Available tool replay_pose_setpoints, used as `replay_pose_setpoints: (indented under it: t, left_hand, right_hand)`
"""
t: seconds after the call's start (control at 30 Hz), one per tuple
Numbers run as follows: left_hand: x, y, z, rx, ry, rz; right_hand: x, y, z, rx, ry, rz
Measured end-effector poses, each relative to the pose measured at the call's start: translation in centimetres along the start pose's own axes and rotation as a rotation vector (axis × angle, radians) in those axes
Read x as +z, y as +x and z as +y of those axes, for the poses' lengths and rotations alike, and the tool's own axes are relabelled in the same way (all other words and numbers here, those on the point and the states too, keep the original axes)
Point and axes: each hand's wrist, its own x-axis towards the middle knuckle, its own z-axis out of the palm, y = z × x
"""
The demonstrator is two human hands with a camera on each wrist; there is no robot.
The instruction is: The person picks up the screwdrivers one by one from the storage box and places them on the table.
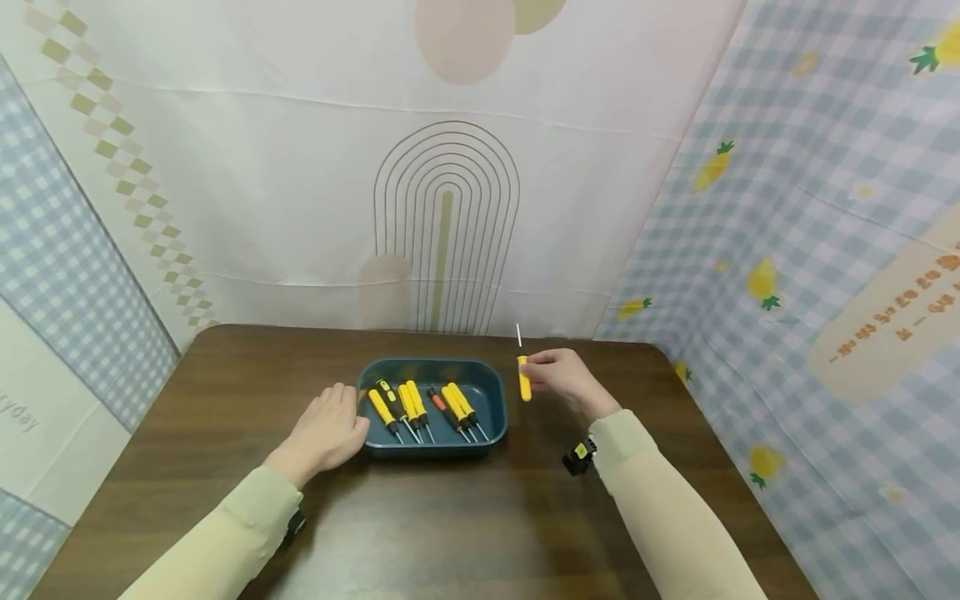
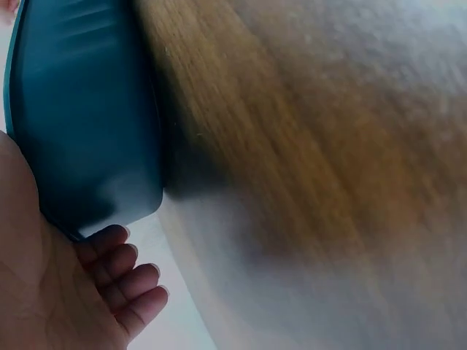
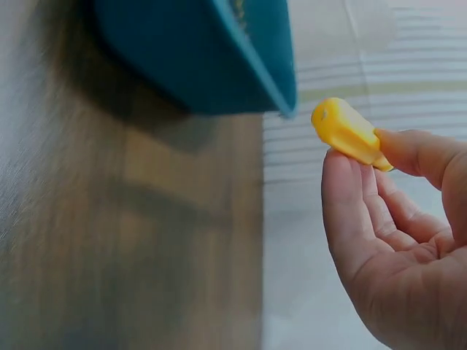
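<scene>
Between the thumb and fingertips of my right hand (image 1: 562,377), a yellow-handled screwdriver (image 1: 524,379) is pinched by its handle. It stands nearly upright, thin metal shaft pointing up, just right of a dark teal tray (image 1: 431,451). In the right wrist view, the butt of its yellow handle (image 3: 344,131) shows. My left hand (image 1: 322,429) grips the left end of the tray, its fingers (image 2: 139,281) bent against the outside in the left wrist view. Inside the tray lie several screwdrivers (image 1: 411,402) with yellow and black handles, and one black-and-orange one (image 1: 444,407).
The tray stands on a dark brown wooden table (image 1: 427,517). A white patterned cloth (image 1: 300,208) hangs behind the far edge, and a blue checked cloth (image 1: 750,225) hangs along the right side. Each wrist carries a small black device (image 1: 579,456).
</scene>
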Motion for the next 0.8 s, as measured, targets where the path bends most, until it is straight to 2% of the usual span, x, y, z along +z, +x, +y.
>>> replay_pose_setpoints:
  t: [0.23, 0.5, 0.8]
  left_hand:
    - [0.2, 0.1, 0.0, -0.009, -0.009, -0.005]
    - [0.2, 0.0, 0.1, -0.02, 0.001, -0.019]
    - [0.2, 0.0, 0.2, -0.033, -0.001, -0.013]
  right_hand:
    - [-0.7, 0.1, 2.5, 0.064, 0.009, 0.027]
    - [-0.7, 0.0, 4.3, 0.117, 0.021, -0.007]
    - [-1.0, 0.4, 6.6, 0.226, 0.032, 0.02]
